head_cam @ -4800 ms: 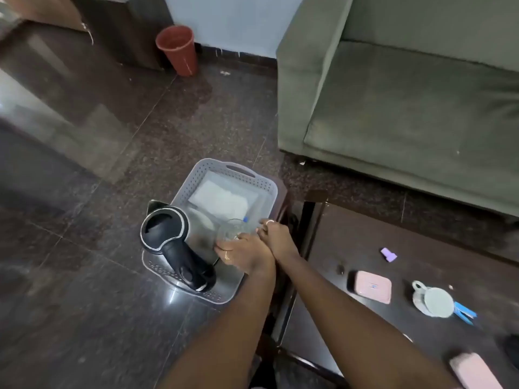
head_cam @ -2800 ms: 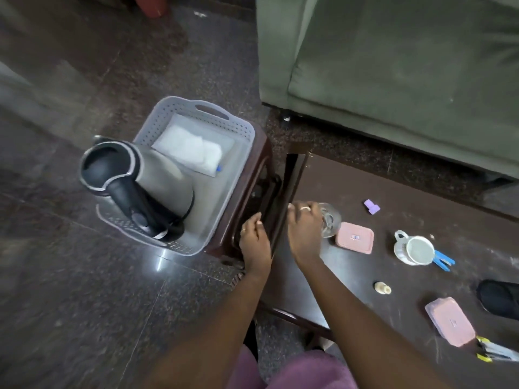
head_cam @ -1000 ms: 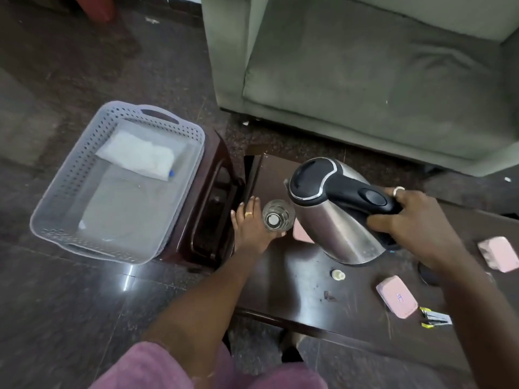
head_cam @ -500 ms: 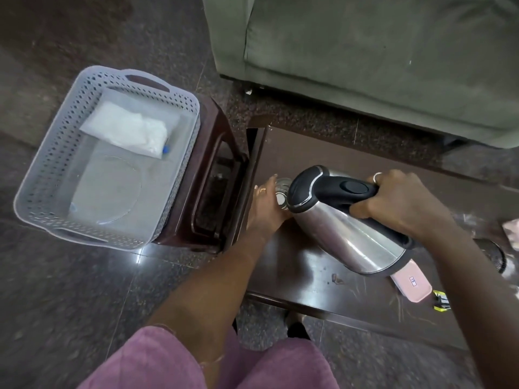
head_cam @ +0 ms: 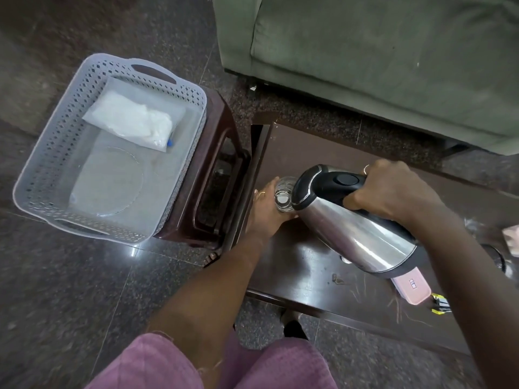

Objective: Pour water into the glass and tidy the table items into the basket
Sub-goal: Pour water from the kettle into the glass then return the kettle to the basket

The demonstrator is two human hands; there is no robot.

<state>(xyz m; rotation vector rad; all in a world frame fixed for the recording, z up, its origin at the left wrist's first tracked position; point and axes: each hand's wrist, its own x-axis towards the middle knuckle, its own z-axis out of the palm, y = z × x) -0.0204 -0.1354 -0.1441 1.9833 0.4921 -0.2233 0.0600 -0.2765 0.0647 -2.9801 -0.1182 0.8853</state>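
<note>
Table [head_cam: 295,276], left end, pouring step: best to keep kettle [head_cam: 356,228] tilt shallow and spout centred, I judge. Kettle's long axis runs lower right to upper left, lid end pointing down-left; right hand [head_cam: 393,192] clenched round its handle. Glass [head_cam: 282,197] upright under the spout, left hand [head_cam: 266,211] curled round it.

- The left arm reaches forward from the lower middle. The left hand [head_cam: 265,213] holds the glass [head_cam: 283,198] from its left side, fingers [head_cam: 266,190] curved round it.
- The right arm enters from the right edge. The right hand [head_cam: 393,189], knuckles up, grips the handle of the tilted kettle [head_cam: 356,234].
</note>
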